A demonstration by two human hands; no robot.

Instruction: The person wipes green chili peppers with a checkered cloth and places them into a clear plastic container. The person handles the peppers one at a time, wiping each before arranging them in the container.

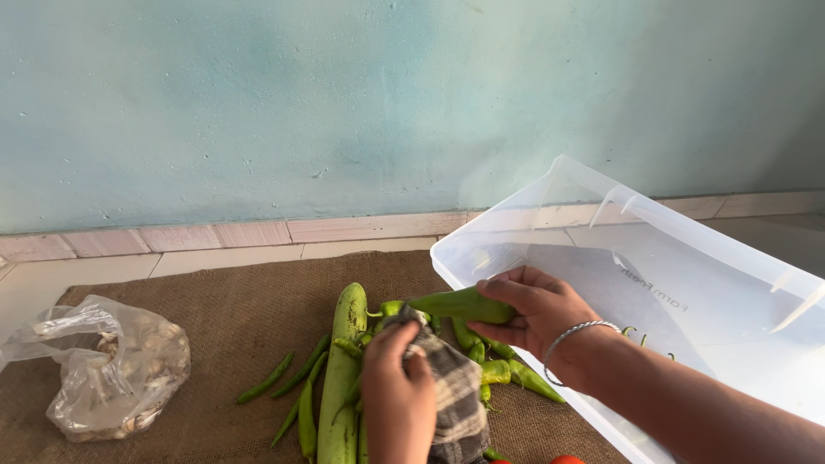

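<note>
Burlap mat (pixel 215 318) covers the floor up to the pale tile strip below the blue wall (pixel 258 112). The right hand (pixel 537 314) is closed around a large green pepper (pixel 460 305), held just above a heap of green chillies (pixel 494 369). The left hand (pixel 395 395) grips a checked cloth (pixel 455 395) pressed against that pepper's stem end. A long pale gourd (pixel 342 378) lies beside it. A clear plastic tub (pixel 653 258) sits tilted just right of the heap, its rim near the wrist. A plastic bag (pixel 112 369) rests well apart at left, with open mat between.
</note>
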